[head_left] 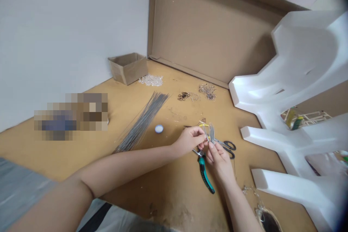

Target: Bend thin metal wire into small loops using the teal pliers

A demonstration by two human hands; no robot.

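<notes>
I see my right hand [219,159] holding a bunch of short wires [212,133] over the surface [168,185], its fingers closed around their lower ends. My left hand [189,139] has its fingers narrowed just beside; I cannot tell whether they grip a strand. Green-handled pliers [204,174] point toward the near edge; long wires [146,121] slant toward the far edge.
</notes>
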